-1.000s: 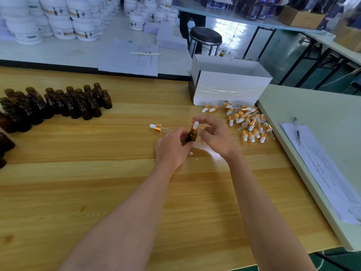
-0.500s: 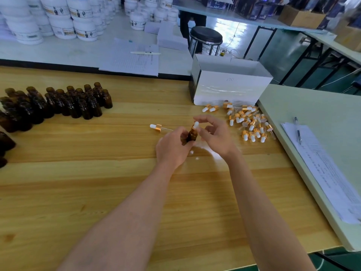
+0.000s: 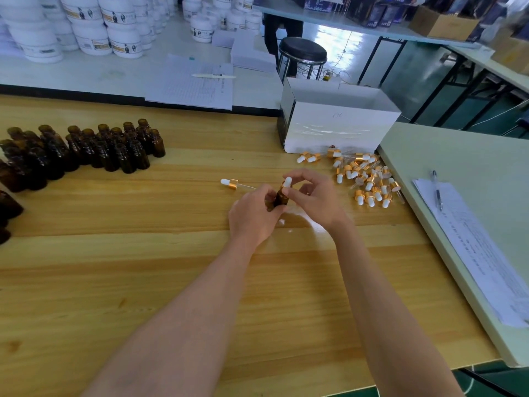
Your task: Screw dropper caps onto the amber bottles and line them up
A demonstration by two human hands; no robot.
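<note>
An amber bottle (image 3: 281,197) stands tilted at the middle of the wooden table (image 3: 143,282). My left hand (image 3: 254,216) grips its body. My right hand (image 3: 313,197) pinches the dropper cap (image 3: 287,182), gold collar and white bulb, on the bottle's neck. One loose dropper cap (image 3: 230,183) lies just left of my hands. A pile of dropper caps (image 3: 363,179) lies to the right. Several uncapped amber bottles (image 3: 86,149) stand clustered at the far left.
An open white box (image 3: 337,124) stands behind the cap pile. A pale green table (image 3: 472,173) on the right carries papers (image 3: 481,253) and a pen (image 3: 437,190). Behind are white tubs (image 3: 86,27), a paper sheet (image 3: 191,84) and a black stool (image 3: 303,51).
My right fingers have shifted a little around the cap on the bottle. The bottle and my left hand stay in the same place.
</note>
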